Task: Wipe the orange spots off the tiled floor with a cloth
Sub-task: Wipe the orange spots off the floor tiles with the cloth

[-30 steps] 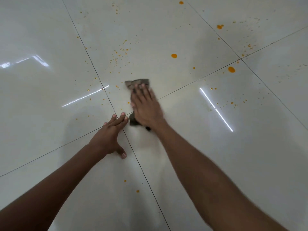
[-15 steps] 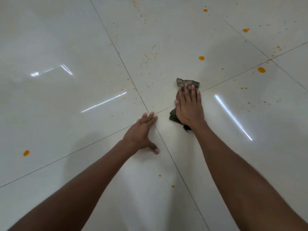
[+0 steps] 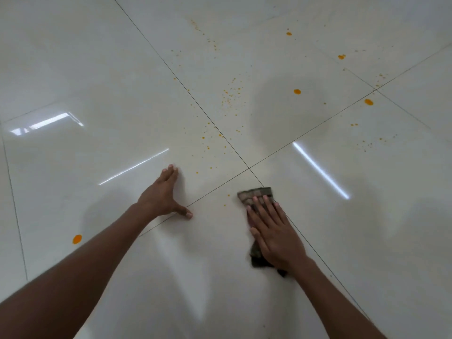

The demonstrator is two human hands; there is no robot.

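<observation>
The shiny white tiled floor (image 3: 97, 81) spreads wide on every side, with thin dark lines between tiles. The right hand (image 3: 274, 231) lies flat, fingers straight, pressing the dark cloth (image 3: 256, 193) down. The left hand (image 3: 162, 194) rests flat on the floor, well left of it. Orange spots (image 3: 297, 91) dot the far tiles — one (image 3: 77, 239) sits near left.

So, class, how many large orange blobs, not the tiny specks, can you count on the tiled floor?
5: one lower left beside the left forearm, four far right. The cloth may hide more.
</observation>
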